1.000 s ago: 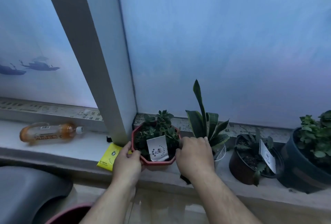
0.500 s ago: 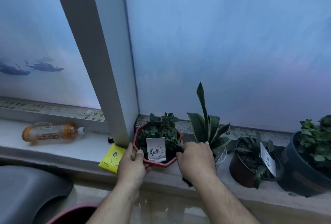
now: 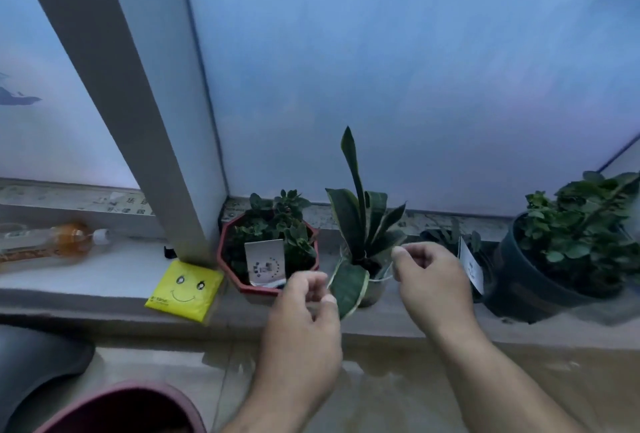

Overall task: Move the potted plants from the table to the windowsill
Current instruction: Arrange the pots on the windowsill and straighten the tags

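Potted plants stand in a row on the windowsill (image 3: 104,273), across the middle of the frame. Just below them, the left hand (image 3: 304,325) hangs with its fingers (image 3: 311,285) loosely curled, thumb close beside a drooping leaf of the sword-leaved plant (image 3: 363,224); whether it touches the leaf I cannot tell. The right hand (image 3: 433,280) hovers at that plant's right side, fingers half curled, holding nothing. Four plants are in view: one in a red pot (image 3: 270,252) at centre left, the sword-leaved plant, a small dark pot (image 3: 485,259) partly hidden behind the right hand, and a large black pot (image 3: 533,276) at the right. At the left lie one bottle (image 3: 52,242) and one yellow packet (image 3: 185,288).
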Tool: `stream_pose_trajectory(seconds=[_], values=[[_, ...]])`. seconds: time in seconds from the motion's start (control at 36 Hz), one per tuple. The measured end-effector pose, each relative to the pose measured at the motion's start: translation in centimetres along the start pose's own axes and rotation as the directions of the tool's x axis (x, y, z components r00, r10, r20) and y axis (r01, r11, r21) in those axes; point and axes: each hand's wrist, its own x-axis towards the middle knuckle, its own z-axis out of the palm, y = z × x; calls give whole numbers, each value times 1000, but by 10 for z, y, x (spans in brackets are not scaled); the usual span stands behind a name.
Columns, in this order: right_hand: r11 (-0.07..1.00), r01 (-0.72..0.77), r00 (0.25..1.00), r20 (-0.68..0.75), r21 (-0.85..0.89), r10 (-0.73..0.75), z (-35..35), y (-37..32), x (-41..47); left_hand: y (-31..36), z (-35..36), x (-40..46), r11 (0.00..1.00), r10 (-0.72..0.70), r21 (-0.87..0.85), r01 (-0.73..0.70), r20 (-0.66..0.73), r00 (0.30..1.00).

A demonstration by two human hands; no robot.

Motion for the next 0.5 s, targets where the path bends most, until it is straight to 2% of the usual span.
stream_pose_trajectory(seconds=[0.03,0.08,0.14,0.22,0.31,0.39,0.44,0.5], values=[[993,-94,995,18,71,93,-2,10,1,-6,8,0,993,-121,31,118,124,985],[965,-223,974,73,140,215,-2,31,3,-12,15,1,943,-330,76,323,326,886],[964,-249,966,98,96,240,0,43,7,-17,17,2,913,-407,177,366,411,816],[970,-234,967,115,64,226,1,42,11,-23,23,8,910,-363,339,237,381,850],[939,-326,941,138,111,310,6,39,15,-28,38,10,876,-319,468,117,380,868],[899,-390,912,221,199,346,16,36,19,-38,55,21,890,-278,439,119,319,906],[899,-368,922,217,237,320,22,33,25,-45,65,32,895,-253,424,136,233,939],[885,-358,929,211,299,305,26,31,30,-53,73,42,863,-254,485,140,178,951]])
